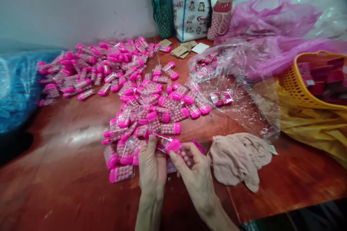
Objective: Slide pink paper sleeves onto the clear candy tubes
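My left hand (152, 168) is closed, pinching the edge of a printed clear wrapper (162, 140). My right hand (195, 171) grips a small clear case with a pink cap (179, 149), full of pink candy balls, held against that wrapper. Just beyond my hands lies a pile of the same pink-capped candy cases (151, 115) on the reddish-brown table (67, 158). A larger heap of them (94, 68) spreads toward the back left. One wrapped case (221, 98) lies apart to the right.
A beige cloth (238, 158) lies right of my hands. A crumpled clear plastic bag (238, 79), pink plastic sheeting (271, 25) and a yellow basket (311, 79) fill the right. Tote bags (189, 11) and a bottle stand against the wall. Blue plastic (16, 86) sits far left.
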### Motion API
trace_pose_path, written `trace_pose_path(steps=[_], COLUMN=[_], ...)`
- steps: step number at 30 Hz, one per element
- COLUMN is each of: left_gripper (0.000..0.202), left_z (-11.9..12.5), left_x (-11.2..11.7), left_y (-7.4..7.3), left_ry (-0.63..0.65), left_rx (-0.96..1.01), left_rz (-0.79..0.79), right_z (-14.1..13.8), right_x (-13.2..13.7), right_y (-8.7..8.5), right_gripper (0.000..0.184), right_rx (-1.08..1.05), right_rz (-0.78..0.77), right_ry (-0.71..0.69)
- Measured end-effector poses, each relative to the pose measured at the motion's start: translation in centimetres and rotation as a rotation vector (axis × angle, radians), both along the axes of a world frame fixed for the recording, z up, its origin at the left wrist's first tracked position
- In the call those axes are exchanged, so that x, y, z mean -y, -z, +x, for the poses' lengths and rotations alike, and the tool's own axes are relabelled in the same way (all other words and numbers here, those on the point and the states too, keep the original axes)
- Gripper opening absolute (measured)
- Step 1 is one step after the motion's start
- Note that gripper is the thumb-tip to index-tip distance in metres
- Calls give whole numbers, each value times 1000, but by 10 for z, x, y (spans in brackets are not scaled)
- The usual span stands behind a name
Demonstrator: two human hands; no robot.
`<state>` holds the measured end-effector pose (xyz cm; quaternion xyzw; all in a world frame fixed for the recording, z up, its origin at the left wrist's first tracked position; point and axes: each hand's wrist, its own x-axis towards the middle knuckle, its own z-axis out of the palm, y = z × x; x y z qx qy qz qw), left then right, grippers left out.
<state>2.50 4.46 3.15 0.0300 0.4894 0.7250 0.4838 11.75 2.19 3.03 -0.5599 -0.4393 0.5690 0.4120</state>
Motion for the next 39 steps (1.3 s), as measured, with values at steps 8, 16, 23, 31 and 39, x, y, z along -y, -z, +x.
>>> trace_pose_path(steps=[8, 16, 23, 31, 39], left_gripper=[18, 14, 17, 28, 39], left_z=[2, 10, 9, 13, 8], left_x=[-2, -1, 2, 5, 8], left_y=[2, 4, 6, 8, 8], left_ry=[27, 163, 347, 455, 465], left_rx=[-17, 92, 33, 48, -8], left_rz=[-50, -83, -117, -60, -27], right_z=[4, 8, 17, 16, 18], right_x=[0, -1, -9, -3, -7], right_y=[-3, 5, 8, 12, 12], right_gripper=[15, 14, 22, 15, 16], right_rx=[133, 298, -89, 155, -36], right_rz=[97, 133, -60, 288, 130], right_ry=[-50, -7, -89, -44, -133])
